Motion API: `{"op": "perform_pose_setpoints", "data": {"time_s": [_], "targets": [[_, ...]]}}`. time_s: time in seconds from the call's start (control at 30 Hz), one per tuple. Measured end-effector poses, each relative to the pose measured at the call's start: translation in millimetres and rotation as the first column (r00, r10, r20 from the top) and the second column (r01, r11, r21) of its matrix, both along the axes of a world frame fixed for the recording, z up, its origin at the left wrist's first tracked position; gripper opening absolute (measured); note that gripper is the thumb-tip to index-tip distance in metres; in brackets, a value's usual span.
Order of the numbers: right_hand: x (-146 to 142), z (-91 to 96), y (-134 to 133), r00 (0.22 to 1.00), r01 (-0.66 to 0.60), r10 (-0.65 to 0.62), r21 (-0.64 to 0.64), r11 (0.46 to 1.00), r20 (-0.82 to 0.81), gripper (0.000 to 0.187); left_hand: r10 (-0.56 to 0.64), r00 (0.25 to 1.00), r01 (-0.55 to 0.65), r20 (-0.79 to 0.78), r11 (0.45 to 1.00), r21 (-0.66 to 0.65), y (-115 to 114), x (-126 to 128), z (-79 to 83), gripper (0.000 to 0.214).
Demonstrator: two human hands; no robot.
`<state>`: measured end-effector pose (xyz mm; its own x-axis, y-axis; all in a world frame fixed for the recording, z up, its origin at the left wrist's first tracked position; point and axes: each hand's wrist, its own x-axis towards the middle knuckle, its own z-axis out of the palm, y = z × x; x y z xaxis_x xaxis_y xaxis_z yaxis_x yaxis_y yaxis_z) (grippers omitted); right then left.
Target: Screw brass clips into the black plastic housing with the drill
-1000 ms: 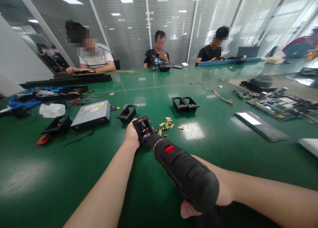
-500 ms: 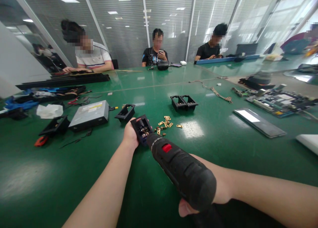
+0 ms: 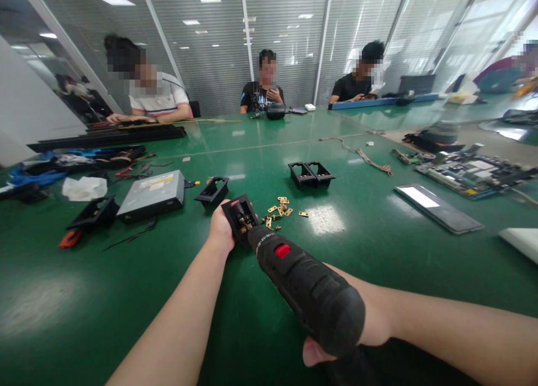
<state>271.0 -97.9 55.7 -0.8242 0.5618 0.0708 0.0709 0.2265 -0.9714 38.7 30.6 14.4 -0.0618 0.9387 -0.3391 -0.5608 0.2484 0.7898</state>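
Observation:
My left hand (image 3: 221, 229) is closed around a black plastic housing (image 3: 235, 211), tilted with its open side toward me; brass-coloured parts show inside. A black cordless drill (image 3: 309, 288) with a red switch fills my right hand (image 3: 370, 313), whose fingers are mostly hidden behind the tool. The drill's front end reaches into the housing, and its tip is out of sight there. Just beyond lie several small brass plates and screws (image 3: 281, 208). Another black housing (image 3: 212, 192) stands behind my left hand, and a joined pair of black housings (image 3: 310, 175) sits farther back.
To the left are a silver disc drive (image 3: 152, 194), another black housing (image 3: 93, 213) and crumpled white paper (image 3: 84, 189). A flat grey device (image 3: 439, 207) and a circuit board (image 3: 479, 170) lie on the right. Three people sit across the green table (image 3: 126, 296).
The drill and the housing stay in nearly the same place. A bluish glow at the housing's lower edge is gone, and the brass parts inside look darker.

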Motion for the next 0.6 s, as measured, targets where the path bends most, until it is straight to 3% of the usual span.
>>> {"op": "perform_pose_setpoints", "data": {"time_s": [0.23,0.6], "targets": [[1.3,-7.6,2.6,1.000,0.018,-0.018,0.038,0.999,0.012,0.051,0.006,1.000,-0.006,0.003,1.000,-0.008,-0.1,0.5,0.9,0.030],[1.8,-2.2,3.3,0.998,-0.003,0.001,0.038,0.999,0.060,0.049,-0.010,1.000,0.010,-0.025,1.000,0.008,-0.2,-0.5,-0.2,0.027]]}}
